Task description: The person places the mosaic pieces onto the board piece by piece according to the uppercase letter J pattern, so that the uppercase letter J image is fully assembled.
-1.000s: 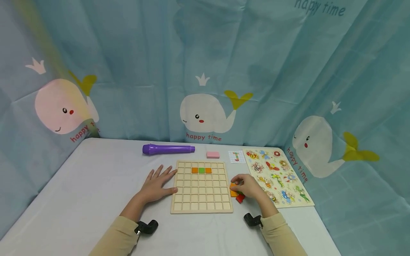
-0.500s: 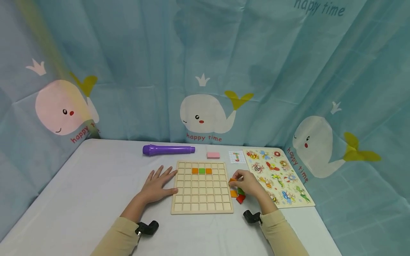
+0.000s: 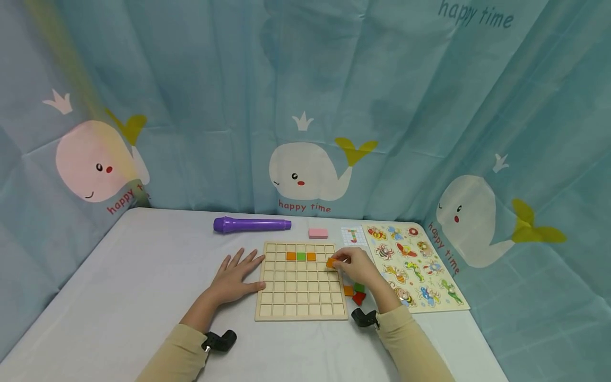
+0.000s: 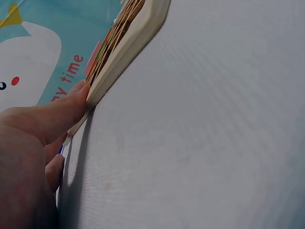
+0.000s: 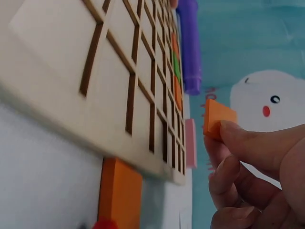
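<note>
A wooden grid board (image 3: 303, 313) lies on the table, with an orange, a green (image 3: 301, 257) and another orange tile side by side in one of its upper rows. My left hand (image 3: 233, 279) rests flat, fingers spread, its thumb and a fingertip touching the board's left edge. Between thumb and finger my right hand (image 3: 359, 267) pinches an orange square tile (image 5: 219, 118), held above the board's right side. Near the board's lower right lie loose tiles: an orange one (image 3: 349, 291), a green one (image 3: 359, 287) and red (image 3: 359, 298).
Behind the board lie a purple toy microphone (image 3: 252, 225) and a pink block (image 3: 317, 233). A small printed pattern card (image 3: 353, 236) sits at the back right, beside a puzzle board with insect pictures (image 3: 429, 265). A whale-print curtain (image 3: 215, 132) hangs behind the table.
My right hand has lifted an orange tile from the loose pile and carried it up and left over the board's right edge. My left hand has stayed put.
</note>
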`<control>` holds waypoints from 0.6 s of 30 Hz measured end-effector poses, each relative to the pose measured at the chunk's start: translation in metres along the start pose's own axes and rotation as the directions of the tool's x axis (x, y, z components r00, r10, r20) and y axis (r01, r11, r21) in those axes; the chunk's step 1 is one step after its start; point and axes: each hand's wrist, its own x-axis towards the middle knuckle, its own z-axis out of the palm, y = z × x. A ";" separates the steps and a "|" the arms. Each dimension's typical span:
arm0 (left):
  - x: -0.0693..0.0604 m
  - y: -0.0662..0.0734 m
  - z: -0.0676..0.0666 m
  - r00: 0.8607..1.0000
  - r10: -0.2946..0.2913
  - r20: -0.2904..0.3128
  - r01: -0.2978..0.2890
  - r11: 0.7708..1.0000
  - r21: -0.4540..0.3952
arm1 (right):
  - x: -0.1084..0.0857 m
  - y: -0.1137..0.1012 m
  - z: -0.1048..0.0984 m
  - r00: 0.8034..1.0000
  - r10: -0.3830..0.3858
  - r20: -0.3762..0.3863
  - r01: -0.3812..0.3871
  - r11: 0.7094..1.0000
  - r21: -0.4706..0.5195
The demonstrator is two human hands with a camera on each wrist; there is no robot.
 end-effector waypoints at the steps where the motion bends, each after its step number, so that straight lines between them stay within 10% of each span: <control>1: 0.000 0.000 0.000 1.000 0.002 0.000 -0.002 1.000 -0.003 | 0.002 -0.001 0.002 1.000 -0.004 0.003 0.004 1.000 0.002; 18: 0.001 -0.001 0.000 1.000 -0.004 0.010 0.004 1.000 -0.004 | 0.028 -0.026 0.033 0.998 -0.031 0.062 0.028 0.998 0.056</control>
